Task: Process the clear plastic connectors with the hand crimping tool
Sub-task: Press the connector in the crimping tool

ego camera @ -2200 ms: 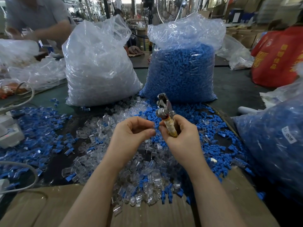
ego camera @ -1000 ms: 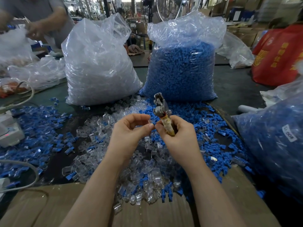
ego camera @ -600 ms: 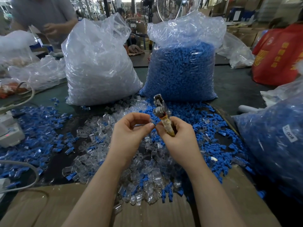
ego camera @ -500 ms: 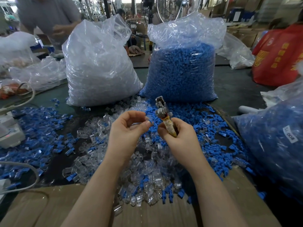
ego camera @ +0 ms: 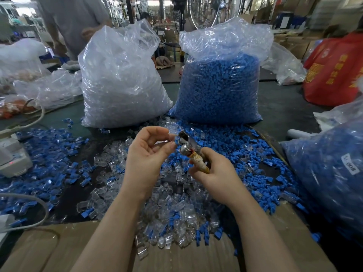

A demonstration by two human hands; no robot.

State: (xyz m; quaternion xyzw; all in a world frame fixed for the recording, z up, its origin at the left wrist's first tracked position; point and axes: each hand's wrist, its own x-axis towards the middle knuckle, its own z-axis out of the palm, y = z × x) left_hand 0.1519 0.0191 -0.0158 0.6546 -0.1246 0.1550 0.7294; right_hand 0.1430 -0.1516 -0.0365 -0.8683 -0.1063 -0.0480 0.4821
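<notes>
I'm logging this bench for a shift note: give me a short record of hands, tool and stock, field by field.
left hand: pinches a clear connector at the tool head
right hand: grips the crimping tool by its handle
tool: head tilted up and left
loose stock: clear and blue pieces mixed in a pile
bags: clear bag on the left, blue bag on the right

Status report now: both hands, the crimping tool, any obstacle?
Right hand grips crimping tool by its handle. Left hand pinches clear connector at tool head. Nothing between them.
</notes>
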